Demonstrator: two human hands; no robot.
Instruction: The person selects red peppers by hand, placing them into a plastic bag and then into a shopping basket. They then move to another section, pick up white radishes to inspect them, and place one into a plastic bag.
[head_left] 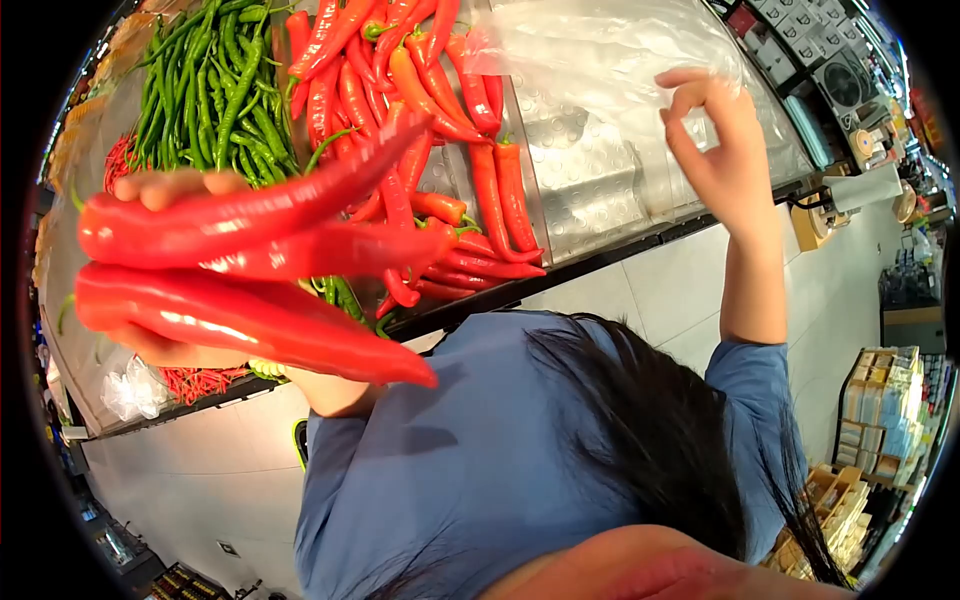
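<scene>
Right now your left hand (165,187) is up close to the camera at the left of the view, its grip closed around three long red chillies (250,315) that lie roughly level across the palm, tips pointing right (fingertips show above the top one, the palm below the lowest). Behind them the steel display counter (590,190) carries a heap of loose red peppers (440,90), and just left of that heap lies a bundle of green chillies (215,90).

Your right hand (715,150) is raised at the right, well apart from the left, over the bare part of the counter. Its grip is narrow, thumb and fingers pinched on the edge of a clear plastic bag (600,50) that spreads up and to the left from the fingers. Below the counter lies pale tiled floor (660,290), and your blue shirt (450,450) fills the lower middle. Stacked boxes (880,400) stand at the far right.
</scene>
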